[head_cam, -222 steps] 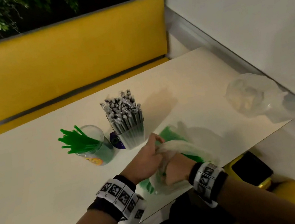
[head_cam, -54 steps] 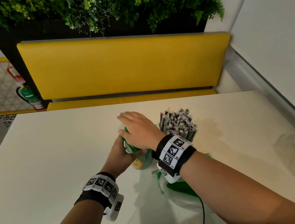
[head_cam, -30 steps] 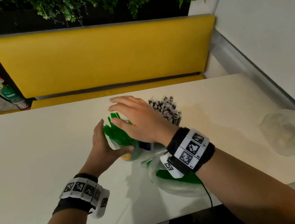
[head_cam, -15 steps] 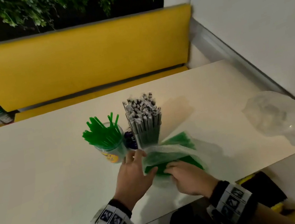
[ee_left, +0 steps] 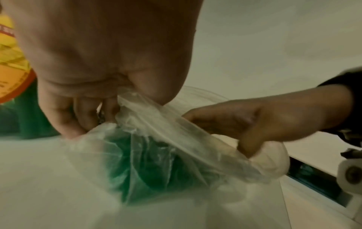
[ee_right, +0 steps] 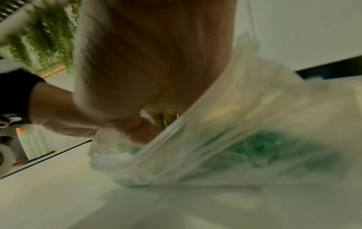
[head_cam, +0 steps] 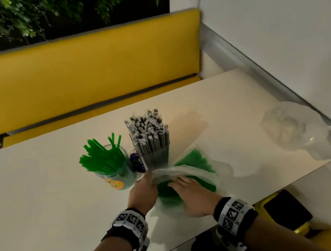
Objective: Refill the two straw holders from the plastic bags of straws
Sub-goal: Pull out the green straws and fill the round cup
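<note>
Both hands work at a clear bag of green straws lying on the table, low in the middle of the head view.

The pale table fills the lower frame below a yellow bench back. An empty clear bag lies at the right edge. The bag of green straws rests just below two holders at centre: a round holder with loose green straws and, to its right, a full holder of wrapped grey straws. The left hand has its grip closed, fingers and thumb pinching the bag's rim. The right hand reaches into the opening; its view is blurred, so I cannot tell its grip.
</note>
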Demonstrator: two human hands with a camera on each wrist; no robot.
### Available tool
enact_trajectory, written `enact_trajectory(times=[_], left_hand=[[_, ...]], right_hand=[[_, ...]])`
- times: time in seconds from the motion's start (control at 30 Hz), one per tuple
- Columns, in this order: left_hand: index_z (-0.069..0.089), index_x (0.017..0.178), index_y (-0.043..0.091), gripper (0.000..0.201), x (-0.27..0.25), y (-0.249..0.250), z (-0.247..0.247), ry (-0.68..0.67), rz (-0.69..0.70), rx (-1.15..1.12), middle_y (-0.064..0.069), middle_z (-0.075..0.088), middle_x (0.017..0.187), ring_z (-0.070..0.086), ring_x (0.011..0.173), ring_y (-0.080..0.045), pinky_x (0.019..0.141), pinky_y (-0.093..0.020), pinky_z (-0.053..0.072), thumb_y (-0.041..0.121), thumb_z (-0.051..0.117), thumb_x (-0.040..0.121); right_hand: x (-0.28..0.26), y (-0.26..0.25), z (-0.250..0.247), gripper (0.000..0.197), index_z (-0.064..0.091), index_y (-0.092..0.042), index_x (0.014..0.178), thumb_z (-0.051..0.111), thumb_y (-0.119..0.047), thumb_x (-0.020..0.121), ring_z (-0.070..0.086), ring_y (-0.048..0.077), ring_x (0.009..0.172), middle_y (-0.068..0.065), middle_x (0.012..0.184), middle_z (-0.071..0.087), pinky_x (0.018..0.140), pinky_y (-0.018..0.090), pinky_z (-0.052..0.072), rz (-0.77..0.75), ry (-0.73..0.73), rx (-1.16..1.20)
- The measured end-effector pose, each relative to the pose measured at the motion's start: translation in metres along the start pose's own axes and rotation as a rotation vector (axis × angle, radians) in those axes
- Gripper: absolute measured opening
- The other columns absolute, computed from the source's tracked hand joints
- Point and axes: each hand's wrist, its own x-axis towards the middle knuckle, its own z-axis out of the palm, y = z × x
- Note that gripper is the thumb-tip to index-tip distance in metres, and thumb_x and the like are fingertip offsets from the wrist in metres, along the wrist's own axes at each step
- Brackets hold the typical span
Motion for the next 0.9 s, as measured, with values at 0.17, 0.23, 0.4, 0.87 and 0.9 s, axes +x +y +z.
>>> enact_trajectory(times=[0.17, 0.23, 0.4, 0.87, 0.9], left_hand=[[0.054, 0.122, 0.003, 0.031, 0.002, -0.001, -0.010, 0.053, 0.064, -0.201, -0.015, 0.068, 0.110, 0.066, 0.100, -0.034, 0.080, -0.034, 0.047, -0.004, 0.047, 0.093], [0.053, 0.123, 0.004, 0.029, 0.003, -0.002, -0.013, 0.032, 0.118, -0.211, -0.014, 0.068, 0.112, 0.066, 0.101, -0.033, 0.084, -0.036, 0.049, -0.003, 0.048, 0.095], [0.048, 0.110, 0.009, 0.015, 0.001, -0.005, -0.018, -0.068, 0.089, -0.169, -0.010, 0.064, 0.105, 0.063, 0.102, -0.034, 0.090, -0.045, 0.050, 0.000, 0.050, 0.097], [0.041, 0.101, 0.014, 0.013, -0.004, -0.008, -0.008, -0.001, 0.094, -0.156, -0.017, 0.066, 0.097, 0.063, 0.087, -0.037, 0.078, -0.049, 0.052, 0.004, 0.044, 0.094], [0.039, 0.099, 0.016, 0.014, -0.004, -0.008, -0.008, 0.002, 0.102, -0.161, -0.018, 0.066, 0.097, 0.063, 0.086, -0.039, 0.078, -0.052, 0.052, 0.004, 0.044, 0.093]], right_hand=[[0.018, 0.007, -0.007, 0.093, 0.016, -0.011, 0.159, 0.067, -0.020, 0.082, 0.022, 0.027, 0.150, 0.010, 0.163, 0.025, 0.125, 0.035, 0.016, -0.099, 0.085, -0.128], [0.025, 0.009, -0.009, 0.097, 0.017, -0.009, 0.159, 0.072, -0.025, 0.081, 0.028, 0.028, 0.147, 0.011, 0.163, 0.025, 0.123, 0.035, 0.025, -0.127, 0.049, -0.184], [0.041, 0.008, -0.014, 0.064, 0.052, -0.010, 0.139, 0.064, -0.038, 0.083, 0.044, 0.031, 0.131, 0.010, 0.144, 0.049, 0.114, 0.041, 0.035, -0.159, 0.048, -0.251], [0.050, -0.005, -0.025, 0.054, 0.058, -0.007, 0.132, 0.067, -0.029, 0.084, 0.054, 0.031, 0.123, 0.012, 0.141, 0.053, 0.104, 0.038, 0.048, -0.160, -0.110, -0.205], [0.051, -0.006, -0.025, 0.053, 0.058, -0.007, 0.130, 0.069, -0.028, 0.082, 0.055, 0.032, 0.121, 0.013, 0.138, 0.055, 0.102, 0.038, 0.049, -0.159, -0.096, -0.227]])
